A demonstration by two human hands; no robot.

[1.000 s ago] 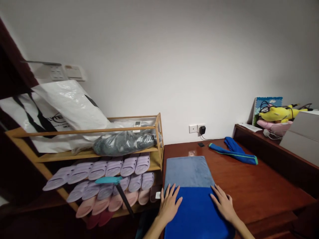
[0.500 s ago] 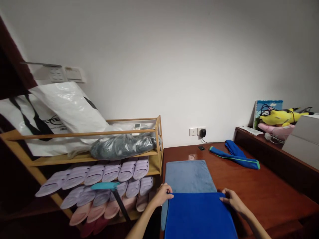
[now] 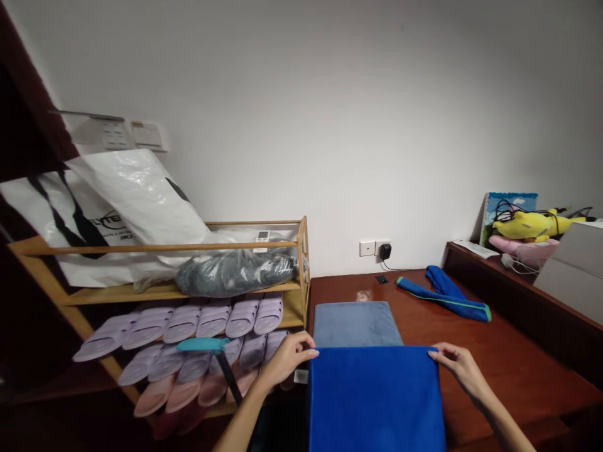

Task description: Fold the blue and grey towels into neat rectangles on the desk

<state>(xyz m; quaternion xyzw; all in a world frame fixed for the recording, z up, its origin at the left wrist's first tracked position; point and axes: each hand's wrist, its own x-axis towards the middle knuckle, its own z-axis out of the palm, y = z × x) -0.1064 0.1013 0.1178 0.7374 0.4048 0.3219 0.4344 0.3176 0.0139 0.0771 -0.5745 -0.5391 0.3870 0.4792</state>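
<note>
A bright blue cloth [image 3: 377,395] is stretched between my two hands, its far edge straight and taut. My left hand [image 3: 294,355] pinches the far left corner between thumb and fingers. At the far right corner, my right hand [image 3: 455,361] has the same kind of pinch. Beyond and partly under the blue cloth lies a grey-blue cloth [image 3: 355,323], flat on the reddish-brown table [image 3: 494,361]; its near part is hidden. To the right on the table is a rolled or folded blue cloth with green edging [image 3: 445,295].
On the left stands a wooden rack [image 3: 188,248] with white bags [image 3: 136,194], a plastic-wrapped dark bundle [image 3: 240,270] and several slippers [image 3: 211,318]. A turquoise-topped black pole [image 3: 202,344] stands before it. A raised ledge at right holds a yellow plush toy [image 3: 525,225]. A black plug [image 3: 385,251] sits in the wall.
Both hands have moved up and slightly apart, carrying the blue cloth's far edge with them. More of the grey-blue cloth is now covered. The view has shifted slightly.
</note>
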